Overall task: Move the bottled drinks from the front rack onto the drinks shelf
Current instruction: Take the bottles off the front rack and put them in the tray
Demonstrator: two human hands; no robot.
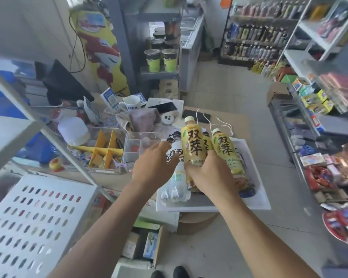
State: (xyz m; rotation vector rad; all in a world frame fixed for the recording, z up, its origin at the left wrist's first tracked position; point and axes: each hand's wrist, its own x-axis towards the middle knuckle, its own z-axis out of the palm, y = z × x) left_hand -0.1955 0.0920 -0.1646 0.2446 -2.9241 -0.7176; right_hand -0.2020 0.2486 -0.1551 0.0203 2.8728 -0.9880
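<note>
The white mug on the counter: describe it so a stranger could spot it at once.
Start at the cluttered counter beyond the white tray of bottles. Toward its far left stands the white mug, upright, handle on its left. It alone is a round open cup with dark print.

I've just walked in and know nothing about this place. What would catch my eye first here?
Two bare hands at the centre: the right hand grips a tall yellow tea bottle with bold black characters, while the left hand holds a clear bottle with a white label beside it. A second yellow tea bottle stands just to their right, on the white tray. Far back on the right, the dark drinks shelf packed with bottles stands out.
</note>
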